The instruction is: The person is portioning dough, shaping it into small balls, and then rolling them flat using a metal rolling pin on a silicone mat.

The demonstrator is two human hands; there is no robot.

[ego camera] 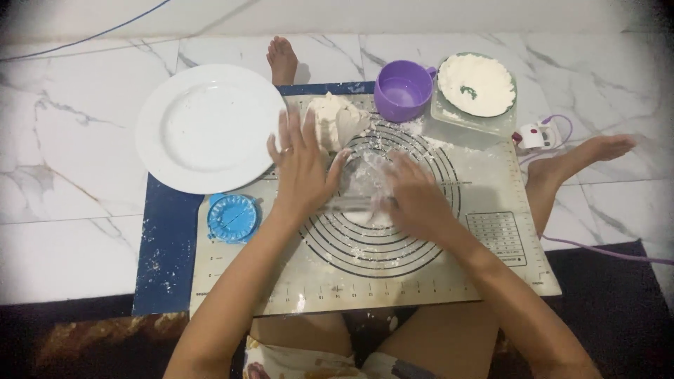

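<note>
You are sitting on a white marble floor (pixel 63 175) with grey veins. On it lies a blue mat (pixel 168 238), and over that a beige pastry mat (pixel 421 274) printed with rings, dusted with flour. A white plate (pixel 207 126) sits half on the blue mat, half on the floor. A small white device (pixel 537 135) with a purple cord (pixel 597 247) lies on the tiles at the right. A dark rug (pixel 618 309), perhaps, covers the floor nearest you.

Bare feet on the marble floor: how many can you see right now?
2. One bare foot lies beyond the far edge of the blue-bordered silicone pastry mat, beside the round white plate. The other bare foot lies off the mat's right side.
</note>
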